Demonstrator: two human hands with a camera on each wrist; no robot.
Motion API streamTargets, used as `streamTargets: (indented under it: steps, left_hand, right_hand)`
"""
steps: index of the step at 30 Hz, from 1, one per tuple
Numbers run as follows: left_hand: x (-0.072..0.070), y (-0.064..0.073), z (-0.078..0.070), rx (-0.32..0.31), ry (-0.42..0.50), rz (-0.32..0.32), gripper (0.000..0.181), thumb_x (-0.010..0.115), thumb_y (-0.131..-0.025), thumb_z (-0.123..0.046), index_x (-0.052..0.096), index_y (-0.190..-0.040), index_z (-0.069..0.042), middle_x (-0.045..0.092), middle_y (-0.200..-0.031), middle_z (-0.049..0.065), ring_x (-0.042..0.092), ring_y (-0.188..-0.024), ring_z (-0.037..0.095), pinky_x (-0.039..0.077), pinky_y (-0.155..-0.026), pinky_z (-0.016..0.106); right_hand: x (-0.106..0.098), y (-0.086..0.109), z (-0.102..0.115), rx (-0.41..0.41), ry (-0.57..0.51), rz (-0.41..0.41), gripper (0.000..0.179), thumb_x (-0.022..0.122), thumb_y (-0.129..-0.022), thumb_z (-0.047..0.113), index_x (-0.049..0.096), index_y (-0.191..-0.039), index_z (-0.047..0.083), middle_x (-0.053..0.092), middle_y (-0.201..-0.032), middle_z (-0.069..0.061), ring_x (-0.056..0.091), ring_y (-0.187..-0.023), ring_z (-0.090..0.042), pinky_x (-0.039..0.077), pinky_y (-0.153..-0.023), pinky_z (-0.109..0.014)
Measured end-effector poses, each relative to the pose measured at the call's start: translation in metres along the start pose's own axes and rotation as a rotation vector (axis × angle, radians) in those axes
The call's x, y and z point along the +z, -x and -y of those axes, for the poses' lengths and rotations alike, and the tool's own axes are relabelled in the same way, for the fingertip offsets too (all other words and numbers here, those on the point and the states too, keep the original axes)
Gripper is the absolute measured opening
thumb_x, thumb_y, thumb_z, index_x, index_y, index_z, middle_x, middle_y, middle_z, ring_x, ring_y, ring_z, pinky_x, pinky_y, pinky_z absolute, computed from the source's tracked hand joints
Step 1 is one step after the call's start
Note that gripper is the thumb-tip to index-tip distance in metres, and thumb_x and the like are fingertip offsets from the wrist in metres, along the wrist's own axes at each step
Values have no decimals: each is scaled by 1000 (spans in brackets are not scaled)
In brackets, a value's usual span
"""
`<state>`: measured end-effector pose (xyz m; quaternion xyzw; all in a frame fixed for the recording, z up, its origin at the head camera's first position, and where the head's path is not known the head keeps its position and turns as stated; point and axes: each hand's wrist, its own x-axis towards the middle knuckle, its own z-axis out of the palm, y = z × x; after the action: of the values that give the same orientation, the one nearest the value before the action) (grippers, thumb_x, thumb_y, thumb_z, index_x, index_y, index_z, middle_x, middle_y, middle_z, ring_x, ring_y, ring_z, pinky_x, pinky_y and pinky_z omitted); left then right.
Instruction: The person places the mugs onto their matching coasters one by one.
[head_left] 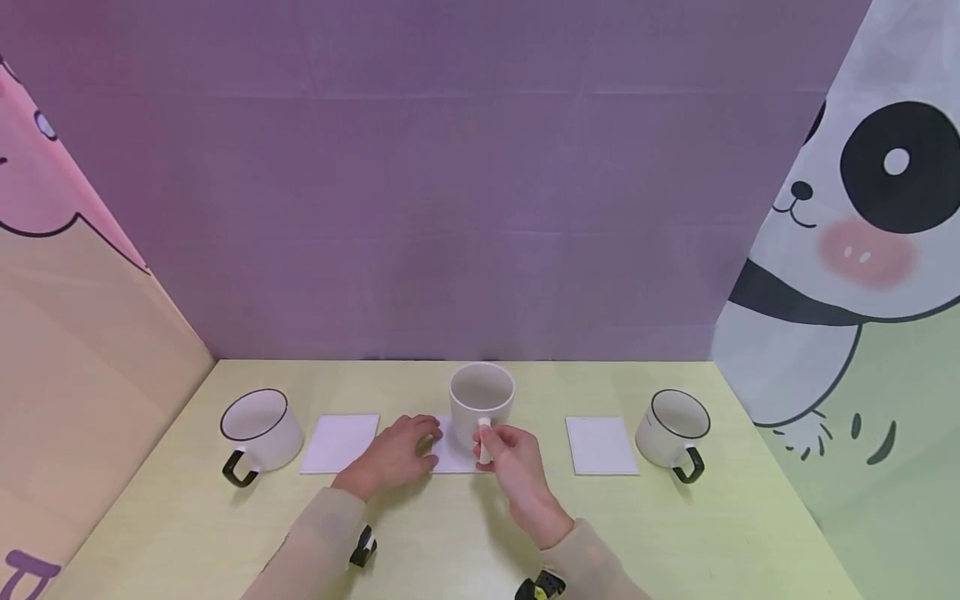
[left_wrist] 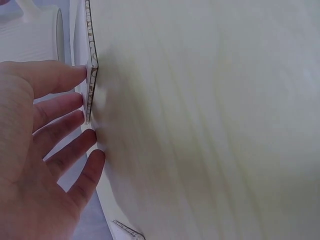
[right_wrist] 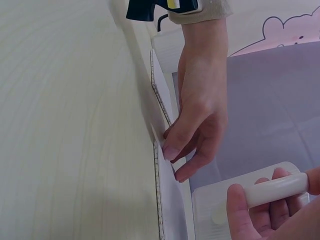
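Observation:
A plain white mug (head_left: 482, 392) is held upright by its handle (head_left: 485, 442) in my right hand (head_left: 517, 471), its thumb and fingers pinching it. Both wrist views show a gap between the mug's base and the middle white cardboard square (head_left: 446, 454) below. My left hand (head_left: 397, 450) reaches to that square's left side. In the left wrist view, the thumb (left_wrist: 60, 77) and forefinger touch around its near corner, while the other fingers spread loosely. The right wrist view also shows the left hand (right_wrist: 202, 115) at the square's edge and the mug's handle (right_wrist: 277, 190) in the right fingers.
Two more white cardboard squares lie on the pale table (head_left: 442, 550), a left square (head_left: 337, 442) and a right square (head_left: 602, 446). Black-rimmed white mugs with black handles stand outside them, a left mug (head_left: 262, 429) and a right mug (head_left: 671, 429). A purple backdrop (head_left: 465, 208) rises behind.

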<state>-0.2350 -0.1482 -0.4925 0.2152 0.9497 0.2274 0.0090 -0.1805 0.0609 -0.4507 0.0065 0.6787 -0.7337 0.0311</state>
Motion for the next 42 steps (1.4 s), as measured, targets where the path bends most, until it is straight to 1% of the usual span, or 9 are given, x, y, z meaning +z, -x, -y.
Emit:
streamTargets:
  steps: [9,18,25,33,36,42]
  left_hand:
    - [-2,1,-2,-8,7,3,29,75,-86,-15,69,-113,-7,62,-136,13,55,-124,35,45,-106,51]
    - [-2,1,0,-13,18,-1,30,76,-86,-16,70,-115,-7,62,-136,12,54,-125,35,44,-107,52]
    - [-3,2,-1,-15,43,-6,31,77,-85,-14,70,-113,-5,63,-134,14,56,-122,35,44,-106,52]
    - [-3,2,-1,-21,64,-7,31,78,-85,-15,70,-114,-6,64,-133,12,56,-120,34,44,-106,52]
    - [-3,1,0,-18,76,-10,31,78,-85,-15,70,-113,-6,64,-133,12,57,-119,33,44,-106,51]
    - [-1,1,3,10,80,-19,29,77,-84,-13,70,-110,-5,65,-131,12,58,-115,33,45,-105,52]
  right_hand:
    - [3,0,0,12,-14,0,28,59,-103,15,66,-106,-12,63,-83,-5,59,-81,-14,58,-79,-37]
    - [9,-2,-3,5,-17,5,28,59,-103,15,66,-105,-13,63,-81,-4,59,-81,-14,58,-79,-38]
    - [12,-3,-6,10,-16,13,29,59,-103,16,66,-105,-12,63,-83,-4,59,-83,-14,58,-79,-39]
    - [14,-3,-8,11,-17,19,29,59,-103,16,66,-105,-12,63,-83,-5,59,-84,-15,58,-82,-46]
    - [16,-3,-7,12,-18,17,29,59,-103,15,66,-105,-12,63,-83,-6,59,-84,-15,58,-83,-45]
    - [18,-5,-7,14,-15,11,28,59,-102,13,66,-105,-13,64,-82,-6,60,-84,-16,58,-83,-45]
